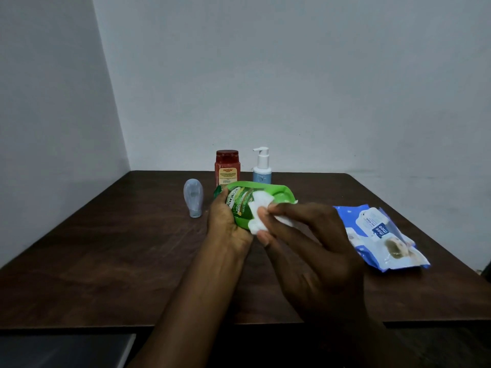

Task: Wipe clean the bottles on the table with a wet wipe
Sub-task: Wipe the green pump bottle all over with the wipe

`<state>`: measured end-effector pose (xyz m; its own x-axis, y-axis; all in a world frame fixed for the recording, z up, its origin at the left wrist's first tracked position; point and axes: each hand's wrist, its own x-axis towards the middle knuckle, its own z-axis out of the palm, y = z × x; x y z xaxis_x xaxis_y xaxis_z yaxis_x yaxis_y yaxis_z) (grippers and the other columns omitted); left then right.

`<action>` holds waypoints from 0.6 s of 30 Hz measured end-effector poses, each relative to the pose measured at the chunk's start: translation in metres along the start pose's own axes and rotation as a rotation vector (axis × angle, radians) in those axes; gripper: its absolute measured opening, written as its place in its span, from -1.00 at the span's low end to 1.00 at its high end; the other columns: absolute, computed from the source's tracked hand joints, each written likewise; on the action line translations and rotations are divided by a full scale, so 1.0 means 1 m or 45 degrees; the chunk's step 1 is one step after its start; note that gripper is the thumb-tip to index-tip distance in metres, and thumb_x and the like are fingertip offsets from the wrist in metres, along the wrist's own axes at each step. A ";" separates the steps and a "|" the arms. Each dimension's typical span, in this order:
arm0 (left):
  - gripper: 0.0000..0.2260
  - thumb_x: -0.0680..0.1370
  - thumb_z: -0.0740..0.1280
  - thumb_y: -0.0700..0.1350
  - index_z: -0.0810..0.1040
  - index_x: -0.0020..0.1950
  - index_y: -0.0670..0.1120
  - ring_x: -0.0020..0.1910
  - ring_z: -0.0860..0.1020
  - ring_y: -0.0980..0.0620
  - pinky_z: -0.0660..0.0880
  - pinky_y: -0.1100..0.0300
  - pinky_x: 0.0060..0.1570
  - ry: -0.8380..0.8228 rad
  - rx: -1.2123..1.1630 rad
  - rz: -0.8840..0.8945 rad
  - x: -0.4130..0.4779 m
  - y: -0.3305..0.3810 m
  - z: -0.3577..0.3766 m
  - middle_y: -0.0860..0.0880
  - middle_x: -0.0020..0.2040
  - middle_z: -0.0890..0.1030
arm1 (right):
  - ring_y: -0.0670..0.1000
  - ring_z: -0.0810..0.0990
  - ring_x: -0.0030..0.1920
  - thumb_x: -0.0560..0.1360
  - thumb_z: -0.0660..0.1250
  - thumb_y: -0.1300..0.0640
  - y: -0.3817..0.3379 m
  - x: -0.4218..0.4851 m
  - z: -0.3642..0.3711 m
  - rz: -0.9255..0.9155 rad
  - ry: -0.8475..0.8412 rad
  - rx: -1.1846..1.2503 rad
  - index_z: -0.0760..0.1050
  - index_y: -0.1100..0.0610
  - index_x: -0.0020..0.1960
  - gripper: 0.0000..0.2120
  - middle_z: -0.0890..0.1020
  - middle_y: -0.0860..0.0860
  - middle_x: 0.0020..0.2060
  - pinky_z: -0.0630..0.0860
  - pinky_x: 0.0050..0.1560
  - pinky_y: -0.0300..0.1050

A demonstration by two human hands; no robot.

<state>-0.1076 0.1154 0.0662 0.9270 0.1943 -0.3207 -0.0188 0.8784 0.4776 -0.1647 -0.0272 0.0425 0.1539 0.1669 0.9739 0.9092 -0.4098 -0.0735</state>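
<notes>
While our left hand (229, 226) grips the green bottle (277, 193) sideways, our right hand (313, 248) pinches the wet wipe (259, 207) against its label.

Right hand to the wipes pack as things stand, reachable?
Probably yes. The wipes pack lies on the table just right of the right hand, nothing between. That hand pinches a wet wipe against the green bottle, so it isn't free.
</notes>
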 end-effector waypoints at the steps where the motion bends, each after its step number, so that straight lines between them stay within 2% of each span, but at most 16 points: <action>1: -0.54 0.66 0.19 0.09 0.47 0.35 -0.26 0.10 0.59 -0.25 0.54 -0.17 0.01 -0.005 0.008 -0.002 0.002 0.001 -0.001 -0.28 0.13 0.62 | 0.08 0.62 0.08 0.43 0.53 0.31 0.002 -0.002 0.000 -0.028 -0.007 0.015 0.67 0.25 0.13 -0.73 0.66 0.12 0.07 0.48 0.16 -0.13; 4: -0.50 0.64 0.22 0.12 0.45 0.42 -0.23 0.34 0.51 -0.25 0.43 -0.23 0.32 0.001 0.010 0.025 0.008 0.002 -0.006 -0.27 0.34 0.54 | 0.07 0.65 0.05 0.41 0.54 0.35 0.010 -0.009 -0.005 -0.036 -0.036 0.076 0.68 0.25 0.09 -0.74 0.67 0.12 0.05 0.51 0.12 -0.12; 8: -0.55 0.65 0.24 0.08 0.46 0.40 -0.21 0.34 0.52 -0.26 0.37 -0.26 0.39 -0.014 -0.058 0.091 0.013 0.000 -0.009 -0.27 0.33 0.56 | 0.09 0.64 0.05 0.43 0.51 0.32 0.018 -0.012 -0.011 0.098 0.045 0.090 0.68 0.22 0.05 -0.80 0.67 0.08 0.03 0.53 0.12 -0.06; 10: -0.59 0.66 0.23 0.06 0.49 0.36 -0.21 0.25 0.57 -0.24 0.42 -0.28 0.32 -0.026 -0.055 0.104 0.013 -0.003 -0.009 -0.26 0.26 0.60 | 0.02 0.64 0.07 0.46 0.49 0.28 0.020 -0.008 -0.012 0.212 0.090 0.097 0.67 0.17 0.08 -0.80 0.66 0.01 0.04 0.51 0.14 -0.12; 13: -0.66 0.66 0.22 0.06 0.53 0.21 -0.20 -0.09 0.63 -0.17 0.51 -0.17 0.10 -0.046 -0.022 0.140 0.010 -0.007 -0.008 -0.21 -0.02 0.66 | -0.14 0.63 0.09 0.49 0.47 0.19 0.019 0.005 -0.013 0.394 0.092 0.157 0.67 0.13 0.10 -0.81 0.66 -0.05 0.02 0.48 0.12 -0.27; 16: -0.64 0.65 0.23 0.07 0.54 0.21 -0.21 -0.22 0.67 -0.16 0.59 -0.12 -0.02 -0.100 0.027 0.182 0.009 -0.009 -0.009 -0.22 -0.14 0.68 | -0.15 0.65 0.07 0.50 0.45 0.17 0.017 0.018 -0.015 0.414 0.021 0.230 0.67 0.10 0.08 -0.84 0.68 -0.07 0.00 0.51 0.10 -0.28; 18: -0.67 0.64 0.25 0.08 0.57 0.12 -0.18 -0.34 0.69 -0.12 0.67 -0.04 -0.27 -0.119 0.085 0.220 0.007 -0.008 -0.009 -0.19 -0.24 0.69 | -0.13 0.66 0.06 0.50 0.44 0.17 0.015 0.021 -0.019 0.361 -0.094 0.233 0.68 0.09 0.05 -0.87 0.70 -0.07 -0.02 0.54 0.07 -0.23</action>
<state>-0.1046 0.1132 0.0525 0.9430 0.2953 -0.1535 -0.1585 0.8039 0.5732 -0.1546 -0.0467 0.0659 0.4322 0.1367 0.8914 0.8794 -0.2830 -0.3829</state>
